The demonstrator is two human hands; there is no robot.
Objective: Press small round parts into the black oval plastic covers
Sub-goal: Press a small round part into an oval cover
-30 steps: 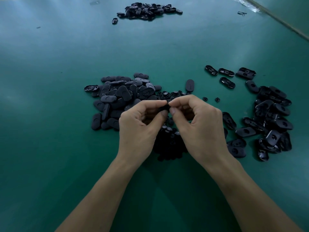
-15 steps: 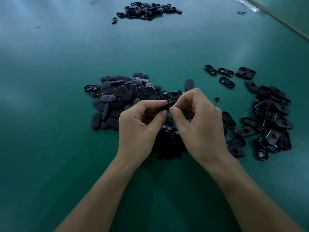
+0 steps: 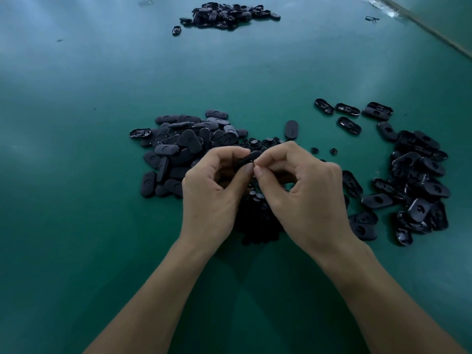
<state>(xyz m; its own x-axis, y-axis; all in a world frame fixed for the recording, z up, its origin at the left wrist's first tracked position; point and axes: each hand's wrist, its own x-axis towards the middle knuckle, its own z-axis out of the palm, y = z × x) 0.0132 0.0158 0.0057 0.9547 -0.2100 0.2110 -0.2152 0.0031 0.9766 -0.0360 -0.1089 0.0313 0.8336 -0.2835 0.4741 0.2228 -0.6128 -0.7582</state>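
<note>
**Both hands on one cover, over the heap of round parts**

Both hands were up off the green table (image 3: pixel 97 226), meeting at the middle. The left hand (image 3: pixel 214 192) had its fingers curled and gripped one black oval cover (image 3: pixel 249 158) between thumb and forefinger, the cover tilted, its far end raised. The right hand (image 3: pixel 306 200) was curled too. Its thumb and forefinger pinched in at the cover's right end, tips touching the left thumb. Whether a round part sat between those tips I could not tell: too dark, too small.

Right under the hands lay a heap of small round parts (image 3: pixel 258 223), black, spilling out beyond the knuckles as well. Two loose round parts (image 3: pixel 315 150) sat just beside the right hand's knuckles, on bare table.

To the left of the hands was a pile of covers (image 3: pixel 178 152), mostly smooth side up and overlapping, touching the heap of round parts at its right edge. One single cover (image 3: pixel 291 129) lay apart from it, just beyond the right hand.

To the right was a second pile of covers (image 3: pixel 419 185) — hollow side up, many with a round hole or insert showing, though I could not make out which. A few strays (image 3: pixel 347 109) lay in a loose row at its far end.

Far across the table sat a third pile (image 3: pixel 227 14), well apart from everything else, with one piece (image 3: pixel 176 30) lying off its left edge. Details there were too small to tell.
</note>
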